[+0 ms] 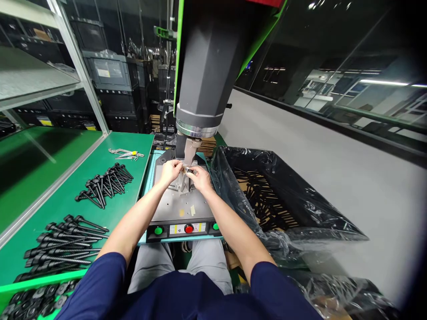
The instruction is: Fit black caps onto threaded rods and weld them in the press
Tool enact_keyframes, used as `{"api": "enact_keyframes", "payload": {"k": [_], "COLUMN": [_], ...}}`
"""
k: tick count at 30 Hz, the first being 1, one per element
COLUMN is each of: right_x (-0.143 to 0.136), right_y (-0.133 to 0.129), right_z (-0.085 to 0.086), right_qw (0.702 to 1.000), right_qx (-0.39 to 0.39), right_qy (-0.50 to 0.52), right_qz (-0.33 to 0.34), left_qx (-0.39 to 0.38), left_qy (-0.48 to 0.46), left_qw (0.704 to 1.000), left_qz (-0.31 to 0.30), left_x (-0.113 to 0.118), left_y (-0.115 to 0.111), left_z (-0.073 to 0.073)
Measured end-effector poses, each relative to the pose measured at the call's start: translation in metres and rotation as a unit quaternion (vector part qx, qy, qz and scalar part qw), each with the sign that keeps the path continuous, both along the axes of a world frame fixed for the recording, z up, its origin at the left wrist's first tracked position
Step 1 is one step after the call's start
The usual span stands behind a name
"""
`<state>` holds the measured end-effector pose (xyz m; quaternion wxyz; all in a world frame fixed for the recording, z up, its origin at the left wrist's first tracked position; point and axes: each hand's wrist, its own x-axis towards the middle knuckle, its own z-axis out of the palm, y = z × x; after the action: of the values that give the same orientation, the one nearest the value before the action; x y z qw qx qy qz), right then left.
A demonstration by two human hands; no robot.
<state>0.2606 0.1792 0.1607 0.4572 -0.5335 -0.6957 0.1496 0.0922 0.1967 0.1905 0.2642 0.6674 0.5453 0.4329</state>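
Note:
My left hand (171,172) and my right hand (201,178) meet at the metal fixture (183,184) of a bench press machine, just under its metal tool head (190,151). The fingers of both are closed in a pinch. Between the fingertips sits a small part (187,170), partly shiny and partly dark; its kind is too small to tell. My right thumb and fingers press on it from the right. What my left fingertips grip is hidden. The grey press body (205,75) hangs above my hands.
Black threaded rods with knob heads lie in piles (106,183) on the green table (125,209), near pliers (126,154). A green bin (43,281) holds black caps. Right of the machine, a plastic-lined box (310,200) contains more rods. Green and red buttons (189,228) line the machine's front.

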Motion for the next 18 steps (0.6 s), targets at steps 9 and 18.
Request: {"api": "enact_keyframes", "payload": {"k": [9, 18], "right_x": [0.004, -0.002], "right_y": [0.011, 0.014], "right_z": [0.001, 0.0], "right_qw": [0.999, 0.995], "right_qx": [0.035, 0.087], "right_qy": [-0.01, -0.014], "right_qz": [0.03, 0.043], "left_qx": [0.003, -0.004], "left_qy": [-0.012, -0.035], "left_qw": [1.0, 0.999], "left_qz": [-0.007, -0.018], "left_x": [0.007, 0.005], "left_y": [0.013, 0.018], "left_z": [0.002, -0.008]}}
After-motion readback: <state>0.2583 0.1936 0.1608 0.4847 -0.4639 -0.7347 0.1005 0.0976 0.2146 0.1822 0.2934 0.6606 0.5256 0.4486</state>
